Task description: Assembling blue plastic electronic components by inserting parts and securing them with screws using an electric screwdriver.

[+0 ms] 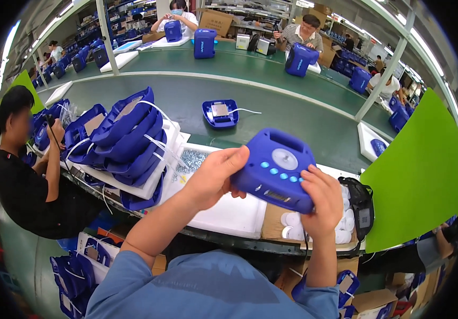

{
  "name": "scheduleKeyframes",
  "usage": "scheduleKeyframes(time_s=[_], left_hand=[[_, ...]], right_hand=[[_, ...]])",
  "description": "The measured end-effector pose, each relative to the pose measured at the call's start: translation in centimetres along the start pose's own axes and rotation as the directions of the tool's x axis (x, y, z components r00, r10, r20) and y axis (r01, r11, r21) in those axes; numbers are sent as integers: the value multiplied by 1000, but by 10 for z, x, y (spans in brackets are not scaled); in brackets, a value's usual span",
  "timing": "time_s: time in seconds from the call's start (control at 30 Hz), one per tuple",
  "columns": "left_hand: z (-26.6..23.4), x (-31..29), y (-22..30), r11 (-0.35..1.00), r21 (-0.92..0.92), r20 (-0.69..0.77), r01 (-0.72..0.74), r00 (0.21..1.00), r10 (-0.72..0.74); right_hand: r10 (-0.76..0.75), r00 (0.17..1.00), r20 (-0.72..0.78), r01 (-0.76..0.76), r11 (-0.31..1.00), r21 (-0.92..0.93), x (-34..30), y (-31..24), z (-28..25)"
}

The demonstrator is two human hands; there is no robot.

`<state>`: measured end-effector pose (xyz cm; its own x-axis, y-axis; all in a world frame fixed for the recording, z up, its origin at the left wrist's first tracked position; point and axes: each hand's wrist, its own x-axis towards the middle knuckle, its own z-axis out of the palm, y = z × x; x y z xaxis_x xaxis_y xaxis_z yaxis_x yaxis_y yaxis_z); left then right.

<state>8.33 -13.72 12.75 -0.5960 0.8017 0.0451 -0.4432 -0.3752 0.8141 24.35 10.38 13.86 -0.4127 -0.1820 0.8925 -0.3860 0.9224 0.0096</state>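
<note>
Above the bench I hold up a blue plastic device case (263, 173) with a carry handle, a round pale disc and a row of light-blue buttons; it is tilted. My left hand (215, 178) grips its left side, thumb on the upper corner. My right hand (325, 202) is closed round the right side, fingers lying over the front beside the buttons. Beneath my hands lies a white tray (223, 218), with small metal parts (190, 158) at its far left. To the left, a tall stack of blue case shells (128, 135) trails white cables.
One open blue shell (220, 120) with a cable lies on the green conveyor (176, 101). White round pieces (293, 226) and a black bag (364, 207) sit at right, before a bright green panel (420, 175). A co-worker (27, 165) stands close at left; others work across the line.
</note>
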Motion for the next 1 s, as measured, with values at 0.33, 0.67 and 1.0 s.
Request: scheduleKeyframes(time_s=[0.33,0.67,1.0], left_hand=[[40,-4,25,-480,702,695,-526,359,622],[33,5,11,-447,589,713,-673,172,680],[46,-11,8,-431,619,693,-657,198,693]], right_hand=[[302,952,-51,-280,925,258,16,-2,17],[90,976,-198,-22,946,323,35,-20,31],[-122,947,-298,160,981,106,37,-28,29]])
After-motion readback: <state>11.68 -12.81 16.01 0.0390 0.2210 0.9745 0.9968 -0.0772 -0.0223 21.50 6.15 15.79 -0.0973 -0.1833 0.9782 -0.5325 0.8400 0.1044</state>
